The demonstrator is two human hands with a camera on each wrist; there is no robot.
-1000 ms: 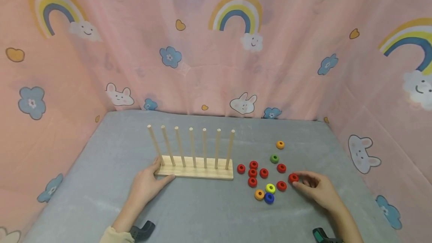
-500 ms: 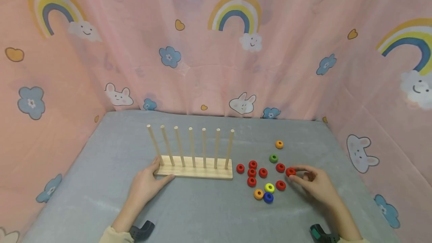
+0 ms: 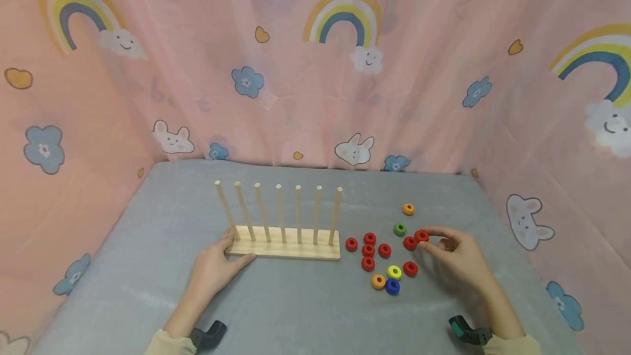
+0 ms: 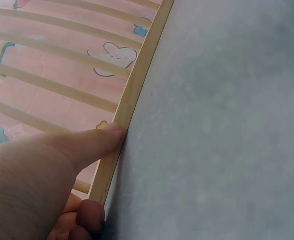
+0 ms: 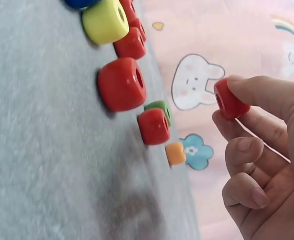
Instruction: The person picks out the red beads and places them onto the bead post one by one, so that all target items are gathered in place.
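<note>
A wooden peg stand [image 3: 291, 251] with several upright bare pegs is on the grey table. My left hand [image 3: 214, 267] grips the left end of its base. In the left wrist view the thumb [image 4: 99, 142] lies along the base's front edge, with fingertips curled at the end. My right hand [image 3: 460, 256] pinches a red bead [image 5: 230, 98] between thumb and fingers. The right wrist view shows that bead raised off the table, its hole visible. Below and left of it lies another red bead [image 3: 409, 243], with a green bead [image 3: 400, 229] beyond.
Several red beads [image 3: 368, 250] cluster right of the stand. Nearer are a yellow bead [image 3: 394, 272], an orange bead [image 3: 378, 281] and a blue bead [image 3: 392, 286]. Another orange bead [image 3: 408, 209] lies farthest back. A pink patterned curtain [image 3: 296, 114] surrounds the table's back and sides.
My right hand has moved away from me and slightly left, carrying the pinched red bead up off the table. My left hand and the peg stand have stayed in place.
</note>
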